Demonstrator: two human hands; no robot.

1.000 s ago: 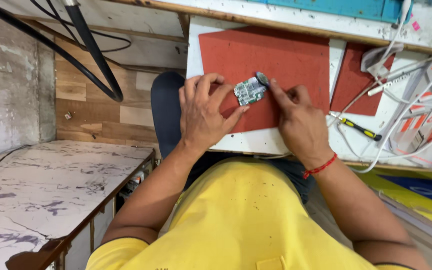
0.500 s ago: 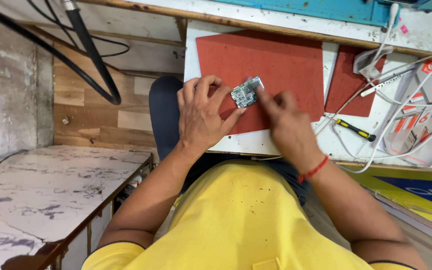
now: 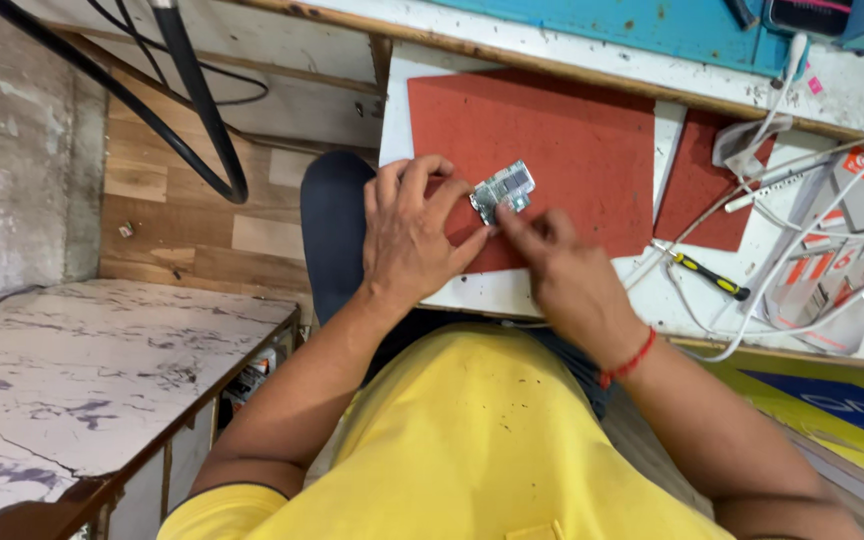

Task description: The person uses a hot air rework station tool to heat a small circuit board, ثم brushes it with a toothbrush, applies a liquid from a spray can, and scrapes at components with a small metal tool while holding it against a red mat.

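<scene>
The left hand (image 3: pixel 414 240) lies flat on the red mat (image 3: pixel 562 140), fingers spread, its fingertips pinning the lower edge of a small circuit board (image 3: pixel 503 190). The right hand (image 3: pixel 560 265) is loosely curled, forefinger stretched out and touching the board's near corner; whether it pinches anything is hidden. The board sits tilted near the mat's front left. This looks like steadying and close probing; any further handling calls for a light, exact touch. A yellow-handled screwdriver (image 3: pixel 709 277) lies on the white surface (image 3: pixel 492 292) to the right.
</scene>
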